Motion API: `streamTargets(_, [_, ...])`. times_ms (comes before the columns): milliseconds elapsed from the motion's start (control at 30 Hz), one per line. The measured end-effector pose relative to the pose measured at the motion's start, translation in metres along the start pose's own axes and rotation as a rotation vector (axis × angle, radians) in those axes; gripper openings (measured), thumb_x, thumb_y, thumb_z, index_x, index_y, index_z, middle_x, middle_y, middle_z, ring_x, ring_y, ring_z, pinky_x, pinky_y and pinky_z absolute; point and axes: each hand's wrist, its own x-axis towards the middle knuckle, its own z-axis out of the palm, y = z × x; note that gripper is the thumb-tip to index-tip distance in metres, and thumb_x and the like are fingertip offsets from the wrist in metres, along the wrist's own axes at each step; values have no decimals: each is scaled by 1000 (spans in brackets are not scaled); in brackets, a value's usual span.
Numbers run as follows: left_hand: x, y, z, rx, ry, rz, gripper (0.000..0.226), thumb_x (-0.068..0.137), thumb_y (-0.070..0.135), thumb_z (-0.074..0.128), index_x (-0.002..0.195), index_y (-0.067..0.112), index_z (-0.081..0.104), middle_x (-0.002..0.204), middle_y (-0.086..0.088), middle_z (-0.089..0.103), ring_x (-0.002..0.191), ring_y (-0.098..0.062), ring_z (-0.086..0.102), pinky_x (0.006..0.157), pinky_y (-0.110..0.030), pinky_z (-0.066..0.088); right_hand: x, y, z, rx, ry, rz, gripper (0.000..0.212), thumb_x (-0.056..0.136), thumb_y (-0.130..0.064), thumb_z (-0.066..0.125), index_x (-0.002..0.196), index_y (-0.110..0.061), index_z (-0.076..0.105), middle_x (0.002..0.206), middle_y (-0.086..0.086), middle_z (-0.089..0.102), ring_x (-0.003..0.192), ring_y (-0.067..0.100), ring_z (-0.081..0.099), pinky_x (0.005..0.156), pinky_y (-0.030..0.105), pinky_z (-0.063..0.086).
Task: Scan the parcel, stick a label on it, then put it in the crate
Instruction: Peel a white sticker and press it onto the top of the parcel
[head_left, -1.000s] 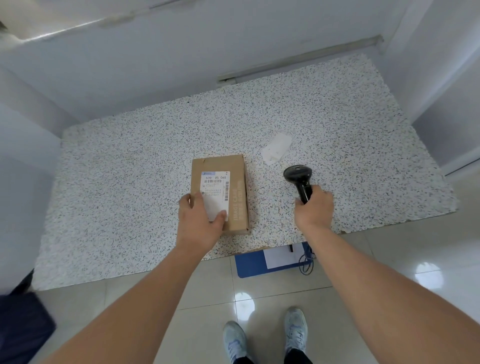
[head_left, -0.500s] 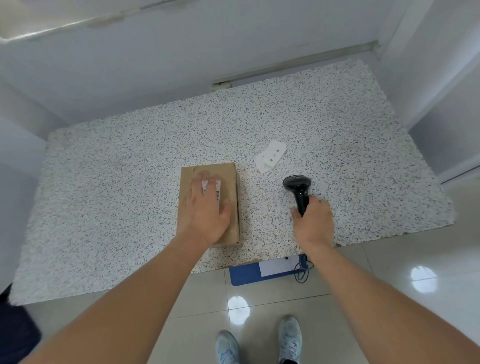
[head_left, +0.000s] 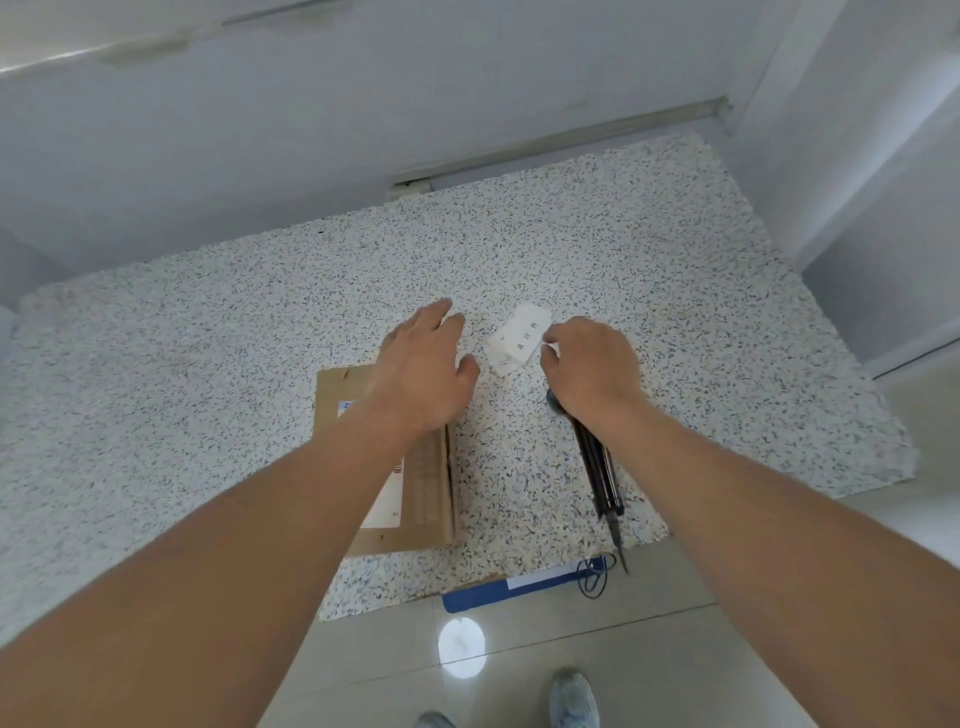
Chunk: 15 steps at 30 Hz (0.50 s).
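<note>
The brown cardboard parcel (head_left: 428, 488) lies flat near the table's front edge, its white shipping label partly hidden under my left forearm. My left hand (head_left: 426, 374) hovers over the parcel's far end, fingers apart, holding nothing. A small white label sheet (head_left: 519, 338) lies just beyond both hands. My right hand (head_left: 589, 369) has its fingers curled at the sheet's right edge, pinching it. The black scanner (head_left: 600, 467) lies on the table under my right wrist, its head mostly hidden. A corner of the blue crate (head_left: 493, 592) shows below the table edge.
The speckled table (head_left: 208, 364) stands against a grey wall, with walls close on the right. The scanner's cable (head_left: 595, 577) hangs over the front edge above the crate. My shoes (head_left: 574, 699) stand on glossy floor tiles.
My right hand let go of the scanner, which now lies on the table, and reached forward to the label sheet. My left hand lifted off the parcel and moved forward.
</note>
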Motion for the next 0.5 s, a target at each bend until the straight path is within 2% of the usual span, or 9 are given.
streamTargets(133, [24, 4, 9, 8, -32, 11, 63, 100, 34, 48, 156, 10, 31, 167, -7, 24, 150, -27, 31, 121, -48, 27, 24, -7, 10, 11, -164, -18, 24, 102, -27, 61, 121, -18, 72, 118, 5, 70, 102, 26, 67, 72, 34, 51])
streamTargets(300, [45, 4, 16, 93, -133, 9, 61, 99, 37, 50, 152, 11, 37, 160, -7, 35, 142, -29, 41, 115, -48, 36, 45, -13, 24, -21, -204, -25, 25, 93, -29, 75, 112, -13, 73, 105, 8, 72, 88, 27, 70, 72, 37, 59])
streamTargets(433, [48, 0, 19, 130, -175, -29, 61, 96, 42, 53, 148, 13, 42, 153, -7, 43, 135, -30, 48, 110, -50, 41, 51, -18, 34, -98, -182, -29, 18, 92, -12, 74, 109, -13, 71, 92, 6, 66, 69, 23, 59, 53, 29, 44])
streamTargets(500, [47, -2, 19, 131, -172, -28, 60, 96, 43, 53, 147, 14, 44, 151, -7, 45, 132, -30, 50, 108, -50, 43, 50, -20, 35, -135, -182, -37, 11, 91, -3, 68, 97, -11, 70, 78, 3, 57, 57, 18, 49, 45, 26, 34])
